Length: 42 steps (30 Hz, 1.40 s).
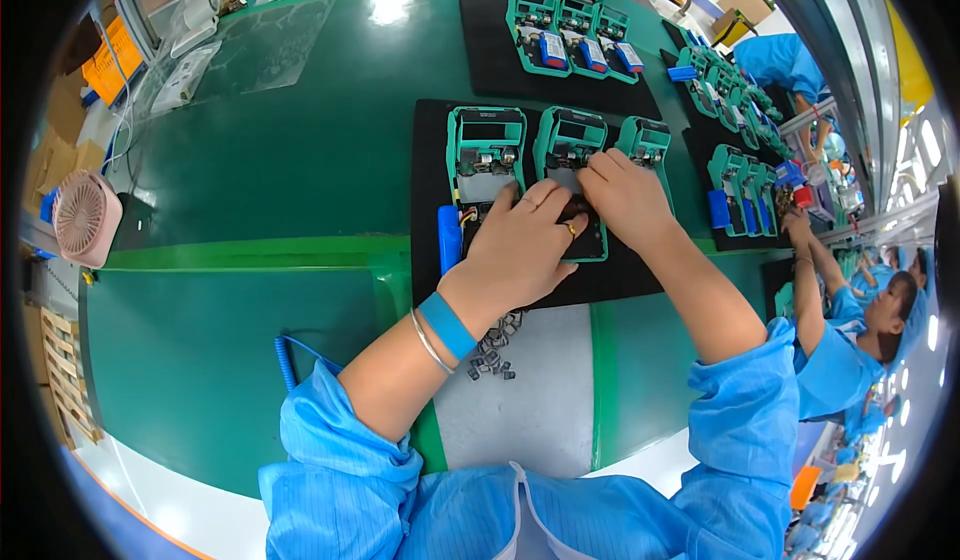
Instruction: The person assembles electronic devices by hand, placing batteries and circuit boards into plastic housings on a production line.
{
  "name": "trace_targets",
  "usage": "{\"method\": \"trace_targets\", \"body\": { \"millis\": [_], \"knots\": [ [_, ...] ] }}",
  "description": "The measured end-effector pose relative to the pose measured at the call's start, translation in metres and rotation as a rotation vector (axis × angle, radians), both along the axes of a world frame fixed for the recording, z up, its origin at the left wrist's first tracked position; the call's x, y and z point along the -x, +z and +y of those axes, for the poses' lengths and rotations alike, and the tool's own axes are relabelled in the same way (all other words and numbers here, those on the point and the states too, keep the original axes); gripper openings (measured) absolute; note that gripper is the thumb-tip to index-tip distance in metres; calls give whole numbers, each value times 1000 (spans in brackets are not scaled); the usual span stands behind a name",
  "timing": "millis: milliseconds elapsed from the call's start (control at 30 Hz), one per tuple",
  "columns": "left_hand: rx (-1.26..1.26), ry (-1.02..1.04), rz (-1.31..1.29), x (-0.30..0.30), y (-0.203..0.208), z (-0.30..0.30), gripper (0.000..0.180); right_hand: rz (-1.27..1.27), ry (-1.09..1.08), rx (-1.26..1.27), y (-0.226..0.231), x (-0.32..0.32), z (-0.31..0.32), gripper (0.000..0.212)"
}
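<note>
Three green plastic device housings lie in a row on a black mat (430, 160), open side up, with small electronic parts inside. Over the middle housing (572, 125) both my hands meet. My left hand (520, 245), palm down with bent fingers, reaches across from the left housing (486, 130). My right hand (625, 195) has its fingertips pinched together inside the middle housing, beside the right housing (645, 135). What either hand's fingers hold is hidden. A blue battery pack (450, 240) with thin wires rests at the left housing's lower left side.
Small dark metallic parts (490, 355) are scattered on a grey sheet (530, 410) near me. More housings with blue-and-white batteries (553, 50) lie on a farther mat. A pink fan (87, 218) stands left. A co-worker's arm (808, 280) is at work on the right.
</note>
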<state>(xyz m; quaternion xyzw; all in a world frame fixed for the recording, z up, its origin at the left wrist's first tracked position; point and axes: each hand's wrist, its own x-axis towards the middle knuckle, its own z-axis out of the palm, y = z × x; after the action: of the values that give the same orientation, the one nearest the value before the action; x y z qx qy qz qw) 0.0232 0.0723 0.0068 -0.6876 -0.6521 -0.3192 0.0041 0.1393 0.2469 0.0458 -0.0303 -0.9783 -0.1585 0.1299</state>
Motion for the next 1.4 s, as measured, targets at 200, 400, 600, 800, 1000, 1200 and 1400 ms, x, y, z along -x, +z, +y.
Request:
{"method": "trace_targets", "body": {
  "millis": [200,400,600,800,1000,1200,1400],
  "knots": [
    [63,9,7,0,2,-1,53,-34,-50,-63,12,10,-6,17],
    [75,0,28,-1,5,2,53,-32,-218,-81,10,13,-6,18],
    [70,31,41,1,-1,0,49,374,-160,535,17,-10,-78,15],
    [26,5,-5,-3,-4,0,50,83,62,649,-8,-72,-168,20],
    [-27,-1,-10,-4,-1,0,48,57,-97,573,-32,-76,-198,21],
    [70,6,36,1,1,0,53,-58,122,418,-30,-94,-175,16],
    [112,5,34,0,4,-2,53,62,-14,707,-27,-125,-170,30]
  ]
}}
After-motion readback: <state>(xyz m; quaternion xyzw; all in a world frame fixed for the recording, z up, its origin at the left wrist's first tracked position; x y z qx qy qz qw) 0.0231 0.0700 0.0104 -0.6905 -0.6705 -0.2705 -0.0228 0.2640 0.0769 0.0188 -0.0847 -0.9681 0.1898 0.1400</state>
